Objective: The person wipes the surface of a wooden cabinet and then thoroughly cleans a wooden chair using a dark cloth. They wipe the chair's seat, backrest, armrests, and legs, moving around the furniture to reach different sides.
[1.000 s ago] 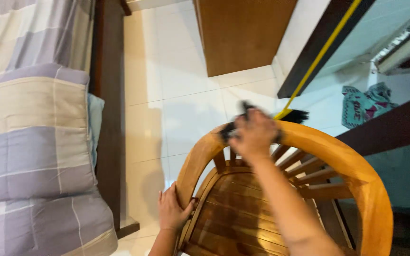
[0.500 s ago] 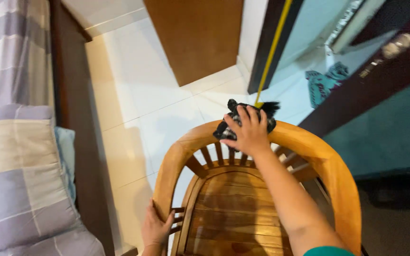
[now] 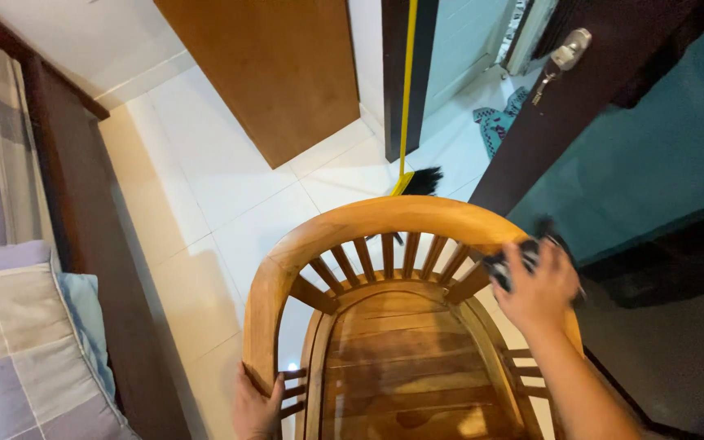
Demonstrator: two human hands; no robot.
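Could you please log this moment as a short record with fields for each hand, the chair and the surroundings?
left hand: grips the left armrest of the wooden chair, low down
right hand: presses a dark cloth against the curved top rail on the right side
chair: round-backed, slatted, seat bare
floor: white tiles
behind chair: broom with yellow handle leaning by a doorway
left of chair: bed with checked pillow
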